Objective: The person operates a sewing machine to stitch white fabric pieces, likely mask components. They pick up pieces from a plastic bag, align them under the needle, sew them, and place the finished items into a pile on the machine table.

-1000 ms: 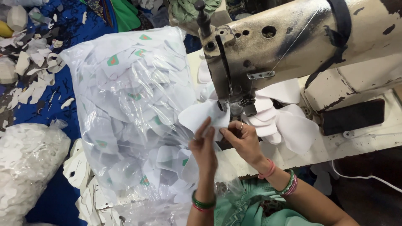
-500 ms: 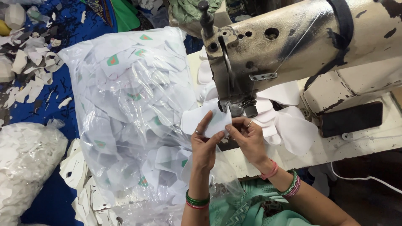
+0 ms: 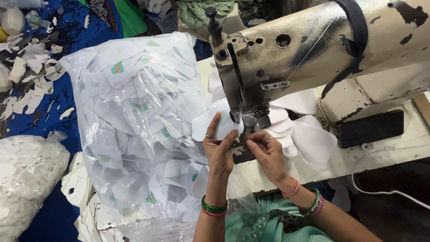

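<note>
White fabric piece [image 3: 214, 124] lies at frame centre under the presser foot [image 3: 247, 120], its length running leftward, pinched by the left hand [image 3: 219, 150], the nearer one, while the right hand [image 3: 268, 154] fingers its edge beside the needle.

The sewing machine [image 3: 313, 58] runs off the top and right edges, and its head hides the needle and the spot where the white fabric piece [image 3: 215, 123] meets it. The fingertips of the left hand [image 3: 219, 150] and right hand [image 3: 267, 154] blur together under the presser foot, so their grip is unclear. The clear plastic bag [image 3: 130, 121] blurs its contents, and the bottom edge cuts both forearms
</note>
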